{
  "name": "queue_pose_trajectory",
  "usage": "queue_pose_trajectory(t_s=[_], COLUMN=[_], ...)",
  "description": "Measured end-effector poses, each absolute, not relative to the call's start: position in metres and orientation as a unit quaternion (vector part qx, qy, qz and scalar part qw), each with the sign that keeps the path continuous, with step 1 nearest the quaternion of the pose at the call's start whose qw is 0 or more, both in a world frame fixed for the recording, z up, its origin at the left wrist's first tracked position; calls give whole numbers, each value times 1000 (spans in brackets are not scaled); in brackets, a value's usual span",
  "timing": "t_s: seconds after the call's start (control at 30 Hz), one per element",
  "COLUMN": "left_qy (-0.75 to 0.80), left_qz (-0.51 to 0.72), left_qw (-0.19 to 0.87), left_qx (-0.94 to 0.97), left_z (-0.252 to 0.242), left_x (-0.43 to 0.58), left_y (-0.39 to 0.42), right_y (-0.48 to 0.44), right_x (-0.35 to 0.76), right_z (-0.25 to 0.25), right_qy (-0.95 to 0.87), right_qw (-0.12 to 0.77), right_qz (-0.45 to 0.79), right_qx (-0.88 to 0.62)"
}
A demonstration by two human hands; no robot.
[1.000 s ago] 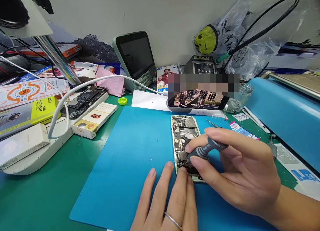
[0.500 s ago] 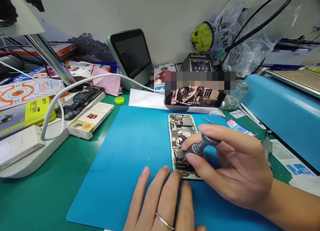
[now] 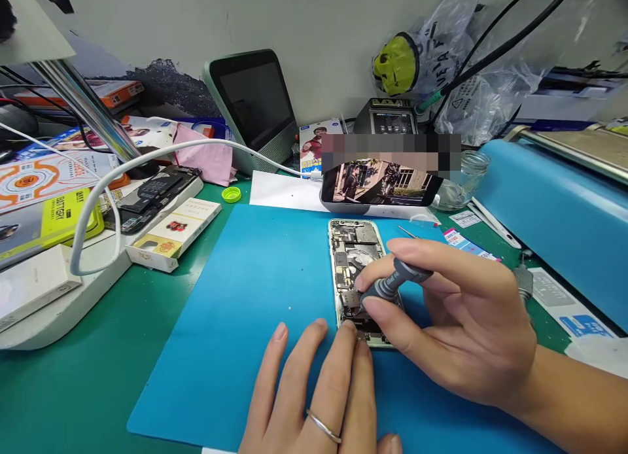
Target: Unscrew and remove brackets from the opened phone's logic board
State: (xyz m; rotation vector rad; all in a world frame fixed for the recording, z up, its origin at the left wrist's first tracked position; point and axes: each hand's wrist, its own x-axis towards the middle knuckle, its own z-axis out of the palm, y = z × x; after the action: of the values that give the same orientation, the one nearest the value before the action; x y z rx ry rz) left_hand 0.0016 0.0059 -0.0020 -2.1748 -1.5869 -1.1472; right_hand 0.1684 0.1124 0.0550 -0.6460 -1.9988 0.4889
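Observation:
An opened smartphone (image 3: 346, 261) lies on the blue mat (image 3: 235, 297), its inner boards and metal shields exposed. My right hand (image 3: 471, 316) grips a dark grey screwdriver (image 3: 392, 282) between thumb and fingers, with the forefinger on its end. The screwdriver leans over the lower half of the phone, and its tip is hidden behind my fingers. My left hand (image 3: 314, 388), with a ring on one finger, lies flat with spread fingers. Two of its fingertips rest on the phone's lower edge. A tiny light speck (image 3: 289, 308) sits on the mat left of the phone.
Behind the mat a phone playing video (image 3: 383, 182) stands plugged to a white cable (image 3: 196, 142). A glass jar (image 3: 466, 179) and a blue machine (image 3: 549, 225) are on the right. A white stand (image 3: 44, 333) bears boxes and another opened phone (image 3: 152, 195) on the left.
The fingertips of my left hand have shifted slightly up along the phone's lower end. My right hand keeps its grip on the screwdriver in nearly the same place. The whole view has shifted a little.

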Motion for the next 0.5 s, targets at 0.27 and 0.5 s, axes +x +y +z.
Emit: queue_pose_trajectory(t_s=[0.27, 0.5], left_qy=[-532, -526], left_qz=[-391, -383], left_qw=[114, 105], left_qx=[-742, -752], left_z=[-3, -1], left_x=[0, -2], left_y=[7, 6], right_y=[113, 112], right_x=[167, 167], right_z=[57, 58], right_qy=[-822, -824], right_qw=[472, 469], right_qz=[190, 186], right_qx=[-254, -258])
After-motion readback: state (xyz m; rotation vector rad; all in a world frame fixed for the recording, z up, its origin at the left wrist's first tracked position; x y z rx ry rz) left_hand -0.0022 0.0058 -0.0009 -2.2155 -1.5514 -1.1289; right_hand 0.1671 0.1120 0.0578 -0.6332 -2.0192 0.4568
